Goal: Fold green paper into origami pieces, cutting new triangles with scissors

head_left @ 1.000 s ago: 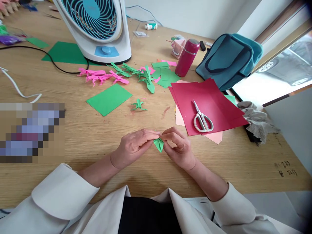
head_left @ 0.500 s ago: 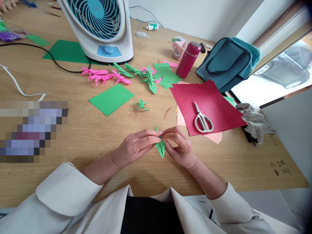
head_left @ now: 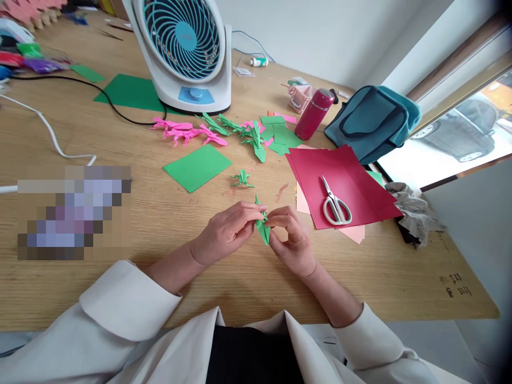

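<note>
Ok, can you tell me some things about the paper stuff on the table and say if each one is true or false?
1. Both hands pinch a small green paper fold. True: the left hand and right hand hold it between their fingertips.
2. The scissors lie on the green sheet. False: they lie on the red sheets.
3. A fan stands at the back of the table. True.
4. The bottle is lying flat. False: it stands upright, next to the blue bag.
5. The pink folded figures lie in front of the fan. True.
</note>
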Available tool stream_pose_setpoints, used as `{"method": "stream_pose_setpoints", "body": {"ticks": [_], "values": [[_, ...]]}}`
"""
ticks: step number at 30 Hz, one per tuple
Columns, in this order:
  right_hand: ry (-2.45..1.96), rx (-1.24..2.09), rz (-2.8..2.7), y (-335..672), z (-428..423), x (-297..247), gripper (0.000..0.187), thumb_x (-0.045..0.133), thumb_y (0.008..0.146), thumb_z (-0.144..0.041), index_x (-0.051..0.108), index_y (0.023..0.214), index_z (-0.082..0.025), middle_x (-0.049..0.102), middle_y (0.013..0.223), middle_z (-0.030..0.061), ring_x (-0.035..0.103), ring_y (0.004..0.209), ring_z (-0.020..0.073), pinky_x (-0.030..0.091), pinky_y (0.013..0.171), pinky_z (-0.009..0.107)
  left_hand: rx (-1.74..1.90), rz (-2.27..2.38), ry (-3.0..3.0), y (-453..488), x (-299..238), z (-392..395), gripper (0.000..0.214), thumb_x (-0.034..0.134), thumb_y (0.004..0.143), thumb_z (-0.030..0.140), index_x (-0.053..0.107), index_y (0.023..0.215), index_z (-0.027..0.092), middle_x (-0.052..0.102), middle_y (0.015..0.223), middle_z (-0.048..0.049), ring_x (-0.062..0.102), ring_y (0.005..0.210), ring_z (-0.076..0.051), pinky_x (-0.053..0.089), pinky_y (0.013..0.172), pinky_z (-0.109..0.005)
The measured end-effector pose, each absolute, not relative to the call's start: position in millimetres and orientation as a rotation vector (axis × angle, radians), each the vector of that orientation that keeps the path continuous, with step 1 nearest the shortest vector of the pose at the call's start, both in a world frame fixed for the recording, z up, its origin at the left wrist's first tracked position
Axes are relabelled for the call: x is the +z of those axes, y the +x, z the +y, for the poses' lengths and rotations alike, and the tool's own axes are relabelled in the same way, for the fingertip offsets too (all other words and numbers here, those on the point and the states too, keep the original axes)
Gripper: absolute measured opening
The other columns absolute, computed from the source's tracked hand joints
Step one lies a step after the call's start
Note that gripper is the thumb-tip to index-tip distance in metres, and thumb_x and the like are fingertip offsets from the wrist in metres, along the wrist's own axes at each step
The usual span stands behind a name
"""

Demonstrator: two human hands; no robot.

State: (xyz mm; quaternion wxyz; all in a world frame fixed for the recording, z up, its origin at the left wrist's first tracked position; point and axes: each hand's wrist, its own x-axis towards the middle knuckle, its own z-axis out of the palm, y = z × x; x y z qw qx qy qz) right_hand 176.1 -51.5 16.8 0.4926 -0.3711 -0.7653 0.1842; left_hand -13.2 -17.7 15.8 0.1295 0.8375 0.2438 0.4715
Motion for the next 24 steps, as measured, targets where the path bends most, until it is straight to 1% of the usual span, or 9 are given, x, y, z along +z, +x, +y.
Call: {"method": "stream_pose_setpoints", "body": {"ticks": [3, 6, 10, 12, 14, 16, 19, 21, 24], "values": [[-0.907, 0.491, -1.834, 174.8, -51.8, 11.3, 0.017, 0.057, 0.091, -0.011, 0.060, 0.102, -0.023, 0.064, 0.095, 0.0050, 0.063, 0.087, 0.0167, 0.052, 0.077, 0.033, 1.297, 0.700, 2.435, -13.1, 16.1, -18.4, 0.038, 0.042, 0.086, -0.004, 0.055, 0.114, 0.019, 0.069, 0.118, -0.0072, 0.063, 0.116, -0.014, 0.053, 0.099, -0.028], [-0.914, 0.502, -1.823, 175.7, -51.6, 9.6, 0.018, 0.057, 0.090, -0.009, 0.061, 0.101, -0.023, 0.066, 0.096, 0.0052, 0.064, 0.088, 0.0165, 0.052, 0.078, 0.033, 1.235, 0.674, 2.408, -13.1, 16.2, -19.5, 0.039, 0.040, 0.089, -0.002, 0.053, 0.119, 0.018, 0.067, 0.123, -0.0082, 0.062, 0.119, -0.015, 0.051, 0.101, -0.031], [-0.895, 0.434, -1.845, 178.9, -51.0, 12.0, 0.019, 0.057, 0.090, -0.008, 0.062, 0.101, -0.022, 0.065, 0.096, 0.0056, 0.065, 0.088, 0.0167, 0.053, 0.077, 0.033, 1.319, 0.707, 2.231, -12.6, 15.8, -19.4, 0.037, 0.047, 0.093, 0.008, 0.051, 0.128, 0.019, 0.058, 0.137, -0.0125, 0.059, 0.124, -0.020, 0.053, 0.099, -0.035], [-0.881, 0.399, -1.873, 180.8, -51.1, 13.1, 0.021, 0.056, 0.090, -0.007, 0.062, 0.102, -0.022, 0.065, 0.096, 0.0061, 0.064, 0.087, 0.0168, 0.053, 0.076, 0.032, 1.348, 0.786, 2.021, -11.6, 15.9, -18.6, 0.039, 0.053, 0.093, 0.015, 0.050, 0.131, 0.020, 0.055, 0.137, -0.0128, 0.063, 0.114, -0.020, 0.056, 0.092, -0.034], [-0.867, 0.377, -1.901, 182.6, -51.7, 13.1, 0.022, 0.056, 0.089, -0.005, 0.062, 0.103, -0.022, 0.065, 0.096, 0.0066, 0.064, 0.087, 0.0170, 0.054, 0.075, 0.032, 1.278, 0.874, 1.788, -9.6, 16.7, -17.7, 0.036, 0.058, 0.091, 0.022, 0.053, 0.127, 0.020, 0.060, 0.125, -0.0105, 0.067, 0.097, -0.017, 0.057, 0.084, -0.030], [-0.859, 0.371, -1.917, 183.8, -52.4, 12.1, 0.024, 0.057, 0.089, -0.005, 0.062, 0.105, -0.022, 0.065, 0.097, 0.0070, 0.064, 0.087, 0.0171, 0.054, 0.076, 0.032, 1.111, 0.895, 1.598, -6.8, 18.2, -17.3, 0.026, 0.062, 0.090, 0.029, 0.060, 0.112, 0.017, 0.065, 0.100, -0.0057, 0.064, 0.081, -0.013, 0.056, 0.073, -0.026], [-0.858, 0.380, -1.944, 184.3, -52.6, 9.5, 0.026, 0.056, 0.089, -0.004, 0.062, 0.107, -0.022, 0.065, 0.098, 0.0070, 0.064, 0.089, 0.0172, 0.055, 0.076, 0.032, 0.939, 0.824, 1.355, -2.4, 20.0, -17.7, 0.023, 0.069, 0.084, 0.037, 0.063, 0.087, 0.015, 0.058, 0.074, 0.0010, 0.054, 0.062, -0.009, 0.048, 0.057, -0.021], [-0.857, 0.388, -1.964, 184.3, -52.2, 7.3, 0.027, 0.056, 0.089, -0.004, 0.062, 0.108, -0.023, 0.065, 0.098, 0.0067, 0.065, 0.089, 0.0170, 0.055, 0.076, 0.031, 0.924, 0.807, 1.219, -0.8, 19.9, -17.9, 0.026, 0.075, 0.078, 0.037, 0.063, 0.079, 0.015, 0.055, 0.069, 0.0031, 0.048, 0.056, -0.007, 0.044, 0.051, -0.019], [-0.848, 0.379, -1.999, 184.5, -51.5, 3.8, 0.029, 0.055, 0.089, -0.004, 0.061, 0.109, -0.024, 0.065, 0.099, 0.0060, 0.065, 0.089, 0.0165, 0.055, 0.076, 0.030, 0.879, 0.803, 1.087, -1.3, 17.9, -16.7, 0.028, 0.079, 0.072, 0.037, 0.062, 0.074, 0.014, 0.055, 0.068, 0.0035, 0.046, 0.054, -0.006, 0.041, 0.045, -0.018]]}}
